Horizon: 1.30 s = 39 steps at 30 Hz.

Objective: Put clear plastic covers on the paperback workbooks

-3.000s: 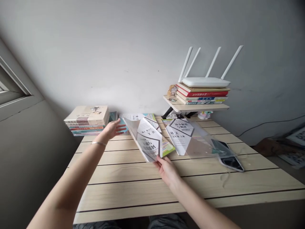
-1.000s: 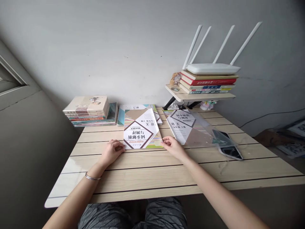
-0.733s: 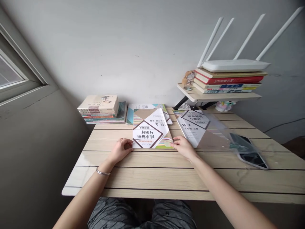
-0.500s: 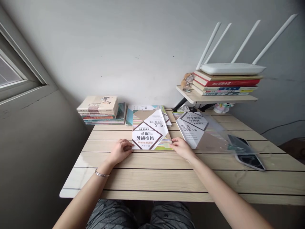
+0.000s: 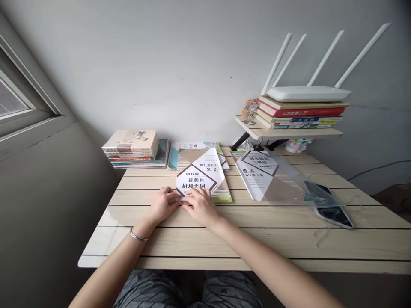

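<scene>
A workbook (image 5: 205, 171) with a white, brown and striped cover lies flat on the desk, its title upside down to me. At its near left corner, my left hand (image 5: 164, 205) has its fingers closed on the edge. Right beside it, my right hand (image 5: 201, 206) reaches over the near edge, fingers bent and closed at the same corner, covering part of the title. Under the far end of this workbook, other booklets (image 5: 175, 155) stick out. To the right lies a similar workbook (image 5: 257, 179), partly beneath a clear plastic sheet (image 5: 290, 188).
A phone (image 5: 334, 209) lies partly under the plastic sheet at the right. At the back left stands a stack of books (image 5: 131, 147). A raised shelf (image 5: 285, 136) at the back right bears several books (image 5: 305, 112) and a white router (image 5: 310, 93).
My right hand has moved left from the workbook's near right corner to its near left corner, alongside my left hand. The workbook has hardly moved.
</scene>
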### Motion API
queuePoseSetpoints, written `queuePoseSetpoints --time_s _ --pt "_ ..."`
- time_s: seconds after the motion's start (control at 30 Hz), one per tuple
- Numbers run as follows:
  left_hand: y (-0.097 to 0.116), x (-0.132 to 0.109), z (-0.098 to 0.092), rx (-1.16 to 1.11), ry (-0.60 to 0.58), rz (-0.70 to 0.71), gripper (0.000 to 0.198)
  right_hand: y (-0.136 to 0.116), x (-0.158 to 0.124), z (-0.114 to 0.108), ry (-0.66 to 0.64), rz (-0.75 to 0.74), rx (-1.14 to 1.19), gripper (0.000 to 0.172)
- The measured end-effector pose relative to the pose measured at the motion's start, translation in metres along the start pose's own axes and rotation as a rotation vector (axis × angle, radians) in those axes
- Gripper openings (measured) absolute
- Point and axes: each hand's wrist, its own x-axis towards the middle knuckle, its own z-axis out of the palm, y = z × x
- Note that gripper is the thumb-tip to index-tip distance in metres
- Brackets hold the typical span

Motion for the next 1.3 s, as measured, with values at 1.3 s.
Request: queuePoseSetpoints --time_s 1.3 --pt "0.008 0.072 -0.032 -0.682 -0.141 -0.868 0.020 0.134 -0.011 -0.048 0.012 1.030 0.836 0.023"
